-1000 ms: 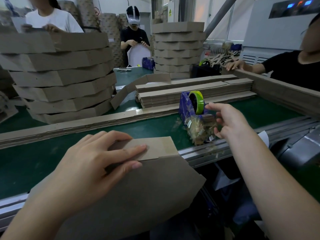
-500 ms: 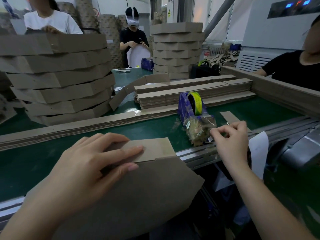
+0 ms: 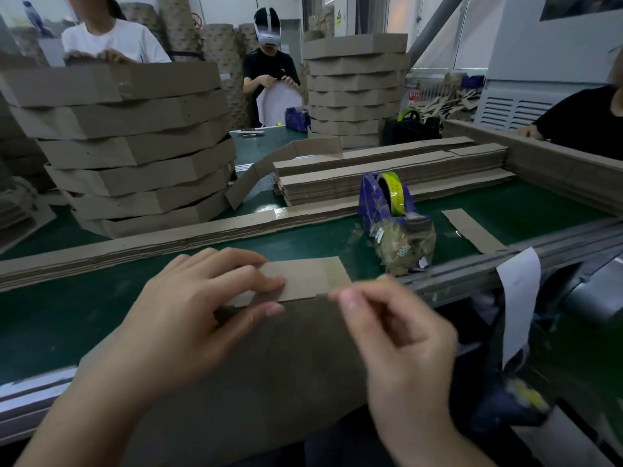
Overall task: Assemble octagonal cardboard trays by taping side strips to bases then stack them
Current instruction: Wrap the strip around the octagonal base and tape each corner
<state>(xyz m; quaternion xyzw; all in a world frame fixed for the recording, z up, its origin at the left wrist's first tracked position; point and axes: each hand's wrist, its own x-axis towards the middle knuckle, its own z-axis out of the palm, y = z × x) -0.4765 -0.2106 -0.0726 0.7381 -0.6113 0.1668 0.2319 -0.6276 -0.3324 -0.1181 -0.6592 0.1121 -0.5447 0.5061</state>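
Left hand (image 3: pixel 188 318), spread, pins brown cardboard strip (image 3: pixel 310 278) to grey cardboard base (image 3: pixel 269 365); right hand (image 3: pixel 394 338) pinches presumed tape, which must next span their seam.

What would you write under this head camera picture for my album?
Left hand presses a cardboard strip to a cardboard base; right hand hovers beside, fingers pinched, near a tape dispenser.

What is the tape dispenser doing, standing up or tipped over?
Upright: the tape dispenser sits on its base, green tape roll on top.
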